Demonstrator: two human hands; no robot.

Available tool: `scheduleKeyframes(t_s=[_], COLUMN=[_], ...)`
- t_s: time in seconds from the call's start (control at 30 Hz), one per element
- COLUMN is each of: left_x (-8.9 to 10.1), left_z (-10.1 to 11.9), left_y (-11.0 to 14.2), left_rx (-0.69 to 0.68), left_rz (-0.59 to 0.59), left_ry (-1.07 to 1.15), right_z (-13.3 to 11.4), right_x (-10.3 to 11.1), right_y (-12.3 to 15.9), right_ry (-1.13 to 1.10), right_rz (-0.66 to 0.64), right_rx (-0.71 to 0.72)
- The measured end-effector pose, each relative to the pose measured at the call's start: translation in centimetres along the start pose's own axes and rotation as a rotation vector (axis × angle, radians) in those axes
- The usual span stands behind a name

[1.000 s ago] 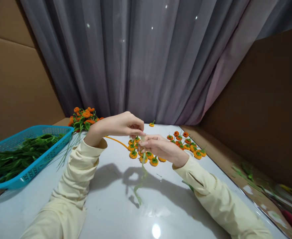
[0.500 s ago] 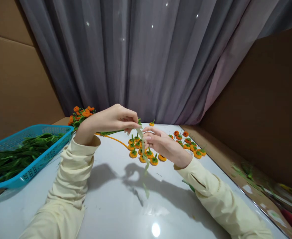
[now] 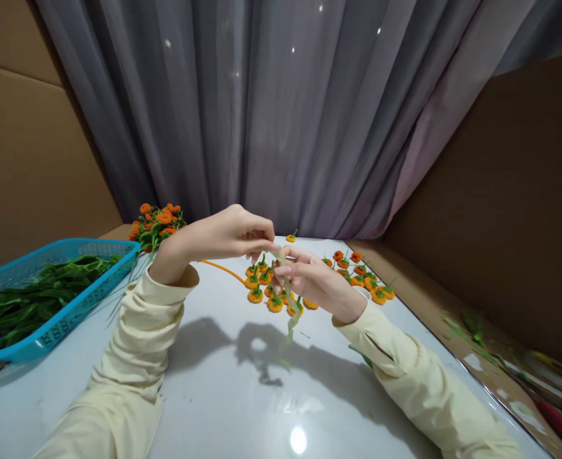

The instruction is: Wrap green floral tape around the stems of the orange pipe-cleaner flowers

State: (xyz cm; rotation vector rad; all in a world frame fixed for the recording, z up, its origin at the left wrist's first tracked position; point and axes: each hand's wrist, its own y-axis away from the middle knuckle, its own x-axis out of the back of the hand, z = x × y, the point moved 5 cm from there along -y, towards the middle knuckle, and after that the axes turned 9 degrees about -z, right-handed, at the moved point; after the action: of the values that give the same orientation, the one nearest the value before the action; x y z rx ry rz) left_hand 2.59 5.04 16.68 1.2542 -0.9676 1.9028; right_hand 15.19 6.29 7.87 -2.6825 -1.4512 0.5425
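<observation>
My left hand (image 3: 242, 237) is closed in a pinch, its fingertips on the upper end of a pale green, translucent strip like floral tape (image 3: 292, 313). My right hand (image 3: 316, 280) meets it from the right, thumb and fingers closed around the strip just below. The strip's lower end dangles, twisted and partly blurred, above the white table. Anything else between the fingertips is hidden. Behind and below the hands, several yellow-orange flower heads (image 3: 275, 303) lie with short green stems pointing up, partly covered by my right hand.
A blue basket (image 3: 53, 335) of long green leaves (image 3: 46, 293) stands left. Behind it are orange flowers (image 3: 164, 218). An orange stem-like strand (image 3: 221, 266) lies behind my left hand. More flower heads (image 3: 358, 280) sit right. Cardboard (image 3: 27, 146) and a grey curtain (image 3: 281, 115) enclose the table (image 3: 214, 395).
My left hand has shifted slightly right, closer to my right fingertips. The strip has moved right and its hanging end is higher. Green stems seen behind my left hand are out of sight.
</observation>
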Motion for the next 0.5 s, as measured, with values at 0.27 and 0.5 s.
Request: scheduleKeyframes(t_s=[0.27,0.5], left_x=[0.34,0.63], left_z=[0.08,-0.13], left_y=[0.38,0.63], left_rx=[0.008,0.022], left_rz=[0.039,0.072], left_ry=[0.008,0.015], right_z=[-0.89,-0.82], right_x=[0.64,0.28], right_y=[0.27,0.48], right_ry=[-0.034,-0.049], right_rz=[0.025,-0.098], right_rx=[0.042,0.030])
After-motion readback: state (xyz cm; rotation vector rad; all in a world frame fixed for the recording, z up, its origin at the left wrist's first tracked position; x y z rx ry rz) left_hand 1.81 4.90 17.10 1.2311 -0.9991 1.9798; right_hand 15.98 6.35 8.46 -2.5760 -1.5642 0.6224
